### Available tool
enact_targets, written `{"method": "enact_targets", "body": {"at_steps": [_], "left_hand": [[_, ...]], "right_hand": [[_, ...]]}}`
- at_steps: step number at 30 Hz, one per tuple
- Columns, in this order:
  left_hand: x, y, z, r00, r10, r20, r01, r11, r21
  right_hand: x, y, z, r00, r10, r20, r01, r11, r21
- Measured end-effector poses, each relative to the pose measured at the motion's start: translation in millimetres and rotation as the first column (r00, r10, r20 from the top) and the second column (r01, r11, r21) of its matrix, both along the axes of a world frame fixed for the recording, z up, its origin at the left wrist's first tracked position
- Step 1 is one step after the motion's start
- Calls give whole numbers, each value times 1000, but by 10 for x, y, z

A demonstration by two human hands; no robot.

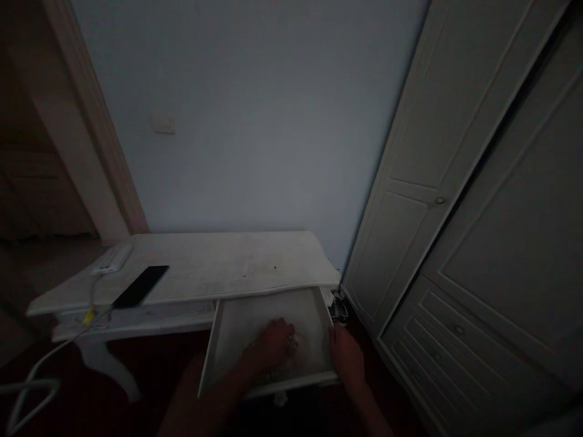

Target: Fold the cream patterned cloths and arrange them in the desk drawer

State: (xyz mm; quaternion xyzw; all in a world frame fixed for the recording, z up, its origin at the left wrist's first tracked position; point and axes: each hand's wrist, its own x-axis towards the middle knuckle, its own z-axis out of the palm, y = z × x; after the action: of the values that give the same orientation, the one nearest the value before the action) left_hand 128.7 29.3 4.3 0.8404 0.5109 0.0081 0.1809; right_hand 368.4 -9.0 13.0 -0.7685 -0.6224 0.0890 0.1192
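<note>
- Dipping into the drawer (300,309), the left hand (273,341) is low over its floor, fingers bent down; the light is too dim to tell whether this grip has closed on anything.
- Small pale bits (291,347) lie in the drawer by those fingers, at three o'clock from the left hand, with fainter ones near six; their exact kind is too blurred to tell.
- At three o'clock, slightly toward four, the right hand (346,355) is against the drawer's right wall, fingers seemingly curled at the rim; how firm that grip is, I cannot tell.
- Judging by its stance, the opening is done: the drawer stands well out from the counter (218,255).
- Handling of the bits looks partway: they are inside the drawer, and how much remains with them cannot be read. The drawer is not shut.
- Around ten o'clock a dark phone (141,286) lies on the counter near its front edge, apparently untouched, with a white box (112,259) beyond; a white cable (45,361) hangs toward nine.
- Between one and two, the wardrobe (410,237) stands with its doors seemingly closed.
</note>
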Motion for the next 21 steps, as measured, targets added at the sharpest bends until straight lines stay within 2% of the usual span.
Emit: {"method": "enact_targets", "body": {"at_steps": [1, 3, 6, 8, 11, 14, 16, 18, 21], "left_hand": [[124, -66, -9, 997, -80, 18, 80, 997, -20], [320, -133, -18, 986, -164, 36, 165, 986, -26], [382, -76, -6, 983, -177, 44, 177, 984, -10], [244, 30, 14, 992, -120, 44, 120, 993, 5], [-160, 210, 57, 998, 48, 32, -49, 998, 36], [-621, 346, 133, 968, 249, -4, -248, 966, 68], [-841, 395, 195, 940, 339, -27, -335, 938, 88], [-923, 409, 241, 918, 394, -44, -387, 916, 106], [-745, 355, 234, 917, 397, -47, -389, 913, 124]], "right_hand": [[6, -1, -2, 1000, 3, 1, -3, 1000, 3], [22, -1, -13, 1000, 16, -6, -16, 1000, 11], [45, 5, -36, 999, 31, -25, -31, 999, 19], [50, 11, -45, 999, 35, -25, -34, 999, 23], [42, 13, -41, 1000, 14, -27, -13, 1000, 19], [22, 3, -23, 999, -6, -45, 7, 1000, 17], [7, -6, -9, 999, -12, -52, 13, 1000, 15], [-7, -12, 4, 998, -14, -55, 15, 1000, 17], [-17, -17, 20, 999, 0, -52, 1, 1000, 11]]}}
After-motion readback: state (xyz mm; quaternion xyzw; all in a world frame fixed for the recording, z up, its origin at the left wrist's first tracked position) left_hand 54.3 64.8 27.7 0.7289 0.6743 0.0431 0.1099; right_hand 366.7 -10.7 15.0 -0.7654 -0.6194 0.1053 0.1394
